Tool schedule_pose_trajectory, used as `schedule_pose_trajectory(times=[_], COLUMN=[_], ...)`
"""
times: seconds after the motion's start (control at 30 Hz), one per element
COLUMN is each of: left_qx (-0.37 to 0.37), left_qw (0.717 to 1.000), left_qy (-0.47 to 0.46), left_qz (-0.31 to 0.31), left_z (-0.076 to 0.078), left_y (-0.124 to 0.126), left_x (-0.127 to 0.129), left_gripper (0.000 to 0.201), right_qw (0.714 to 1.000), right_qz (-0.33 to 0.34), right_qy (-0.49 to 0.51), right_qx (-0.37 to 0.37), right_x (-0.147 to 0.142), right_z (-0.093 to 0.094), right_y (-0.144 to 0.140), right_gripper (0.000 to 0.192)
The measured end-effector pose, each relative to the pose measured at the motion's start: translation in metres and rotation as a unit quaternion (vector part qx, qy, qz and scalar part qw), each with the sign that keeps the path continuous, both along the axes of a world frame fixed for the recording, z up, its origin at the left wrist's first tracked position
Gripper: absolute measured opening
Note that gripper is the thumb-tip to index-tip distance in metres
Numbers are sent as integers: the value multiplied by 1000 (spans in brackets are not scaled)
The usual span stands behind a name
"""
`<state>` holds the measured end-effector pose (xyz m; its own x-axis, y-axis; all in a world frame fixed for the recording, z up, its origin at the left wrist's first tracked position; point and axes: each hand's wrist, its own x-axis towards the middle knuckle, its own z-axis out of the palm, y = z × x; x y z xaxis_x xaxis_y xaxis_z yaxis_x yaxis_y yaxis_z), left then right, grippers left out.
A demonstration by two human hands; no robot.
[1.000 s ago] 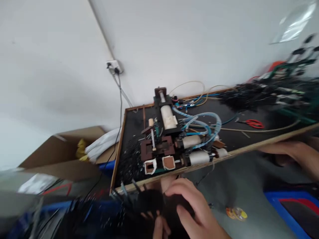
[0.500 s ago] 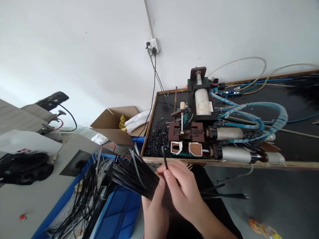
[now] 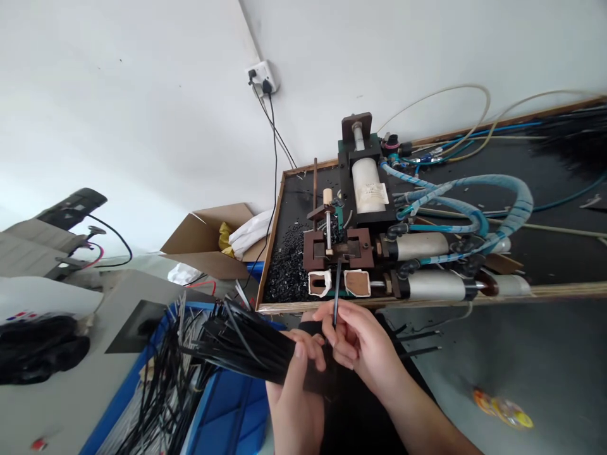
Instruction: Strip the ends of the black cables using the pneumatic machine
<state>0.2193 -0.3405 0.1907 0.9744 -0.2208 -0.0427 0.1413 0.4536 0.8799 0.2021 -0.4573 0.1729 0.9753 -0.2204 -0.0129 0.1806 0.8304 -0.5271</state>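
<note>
1. Right hand (image 3: 358, 338): pinching one black cable (image 3: 337, 292), which points up between the machine's (image 3: 367, 183) two front blocks (image 3: 356, 284).
2. Left hand (image 3: 296, 398): curled around a bundle of black cables (image 3: 241, 344), front-left of the machine.
3. Black scraps (image 3: 284, 268): lying on the surface (image 3: 296, 194), left of the machine.

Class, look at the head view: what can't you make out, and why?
- Head view: part of the black bundle, hidden by the left hand.
- Head view: wording on the label of the white cylinder, too small.
- Head view: the dark heap's far side, cut off by the right edge.
</note>
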Motion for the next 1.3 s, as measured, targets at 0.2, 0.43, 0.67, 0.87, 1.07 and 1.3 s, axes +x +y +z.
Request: schedule_pose_trajectory(times=[0.2,0.43,0.67,0.87,1.07,1.3], left_qx=[16,20,30,38,37,65], left_qw=[999,999,998,996,996,996], left_qy=[-11,-24,-41,-72,-68,-59], left_qz=[-39,-34,-25,-32,-36,-30], left_z=[1,-2,5,7,8,6], left_y=[-1,-6,-1,8,3,4], left_x=[0,-3,-4,-5,-10,-10], left_gripper=[14,7,8,7,8,5], right_qw=[999,985,994,998,992,994], right_qz=[1,-52,12,69,122,106], right_qy=[41,89,77,10,-6,0], right_qx=[-13,-136,-77,7,18,16], right_x=[3,2,1,5,7,9], right_z=[1,1,-2,-5,-12,-13], right_y=[-4,-4,-6,-7,-15,-16], right_gripper=[32,50,48,39,32,37])
